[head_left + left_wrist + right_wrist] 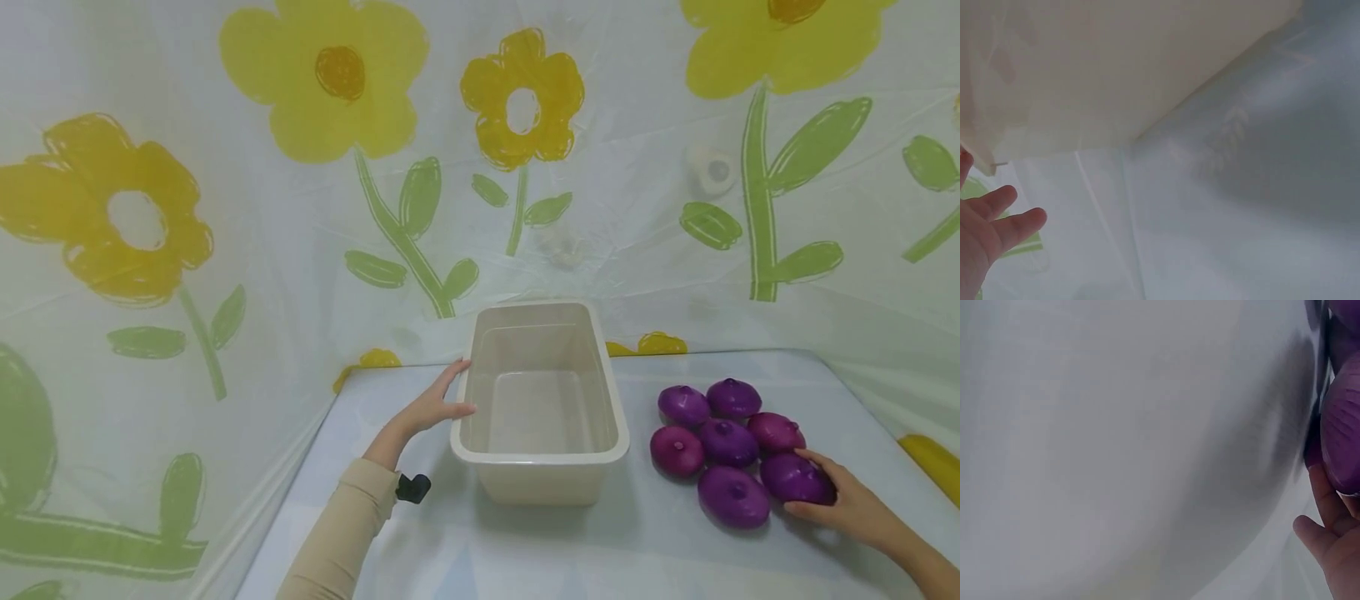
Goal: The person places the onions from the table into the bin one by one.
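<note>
In the head view my left hand (429,407) touches the left rim of a beige plastic bin (617,417), thumb and fingers spread apart along it. The left wrist view shows that hand (988,231) at the edge, with straight fingers beside the bin's wall (1085,75). At the right, my right hand (847,504) grips a shiny purple onion (797,478), thumb on the near side and fingers over the far side. In the right wrist view the hand's fingers (1329,500) lie against the onion (1342,431); its palm is mostly out of frame.
Several more purple onions (727,442) lie clustered beside the held one, right of the bin. All stand on a pale cloth-covered table (570,550). A flower-printed curtain (637,250) hangs behind and along the sides.
</note>
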The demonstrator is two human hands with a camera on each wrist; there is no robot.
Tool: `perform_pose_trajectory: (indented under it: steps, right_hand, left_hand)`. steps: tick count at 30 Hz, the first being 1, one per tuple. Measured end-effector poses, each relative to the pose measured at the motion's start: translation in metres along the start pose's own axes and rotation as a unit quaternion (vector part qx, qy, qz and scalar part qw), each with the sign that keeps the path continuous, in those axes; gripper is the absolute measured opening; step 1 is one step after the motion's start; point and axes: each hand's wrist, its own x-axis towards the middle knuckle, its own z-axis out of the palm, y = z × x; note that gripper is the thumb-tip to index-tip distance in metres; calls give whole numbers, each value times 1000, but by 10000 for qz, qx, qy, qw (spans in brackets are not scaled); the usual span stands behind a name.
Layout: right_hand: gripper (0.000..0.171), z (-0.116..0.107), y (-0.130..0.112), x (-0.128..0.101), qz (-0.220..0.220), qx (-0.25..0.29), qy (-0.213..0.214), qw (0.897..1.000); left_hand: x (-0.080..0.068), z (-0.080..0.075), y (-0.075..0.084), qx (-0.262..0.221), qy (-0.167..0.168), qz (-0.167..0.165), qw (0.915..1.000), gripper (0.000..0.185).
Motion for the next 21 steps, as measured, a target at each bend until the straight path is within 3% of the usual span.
perform_pose_trajectory:
  steps: [3, 10, 21]
  right_hand:
    - [84, -8, -1, 3, 119, -97, -12, 9999]
    - [85, -31, -8, 10, 196, -350, 31, 9992]
    - [85, -70, -41, 34, -201, -363, 261, 9988]
  left_hand:
    - [-7, 0, 11, 56, -21, 9, 10000, 88]
    - [-7, 0, 12, 62, -75, 8, 10000, 88]
    - [-7, 0, 11, 19, -126, -64, 9999, 91]
